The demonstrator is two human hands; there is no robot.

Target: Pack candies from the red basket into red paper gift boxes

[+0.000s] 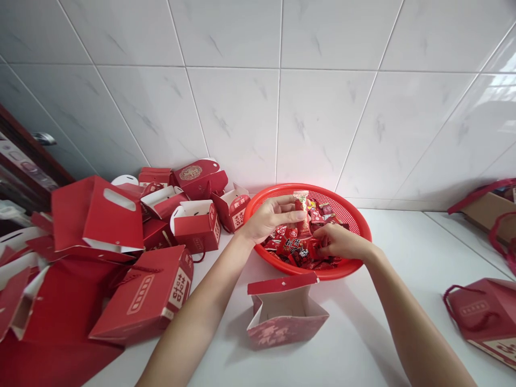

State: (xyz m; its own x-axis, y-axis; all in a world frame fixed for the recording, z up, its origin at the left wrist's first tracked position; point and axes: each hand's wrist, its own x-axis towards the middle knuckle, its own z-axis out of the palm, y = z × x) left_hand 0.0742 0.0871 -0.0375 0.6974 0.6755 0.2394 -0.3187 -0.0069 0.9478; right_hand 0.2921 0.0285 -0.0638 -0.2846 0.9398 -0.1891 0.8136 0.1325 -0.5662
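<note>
The open box stands on the table at the near side, its mouth facing up and its long axis running left to right. Beyond it, the left hand is partly closed, thumb and fingers gripping a red-and-gold wrapped candy. The candy is held roughly upright, long axis near to far, and projects to the right of the hand. The right hand has curled fingers among the wrapped sweets in the red basket; whether it grips one cannot be told. The basket lies beneath both hands, near the tiled wall.
</note>
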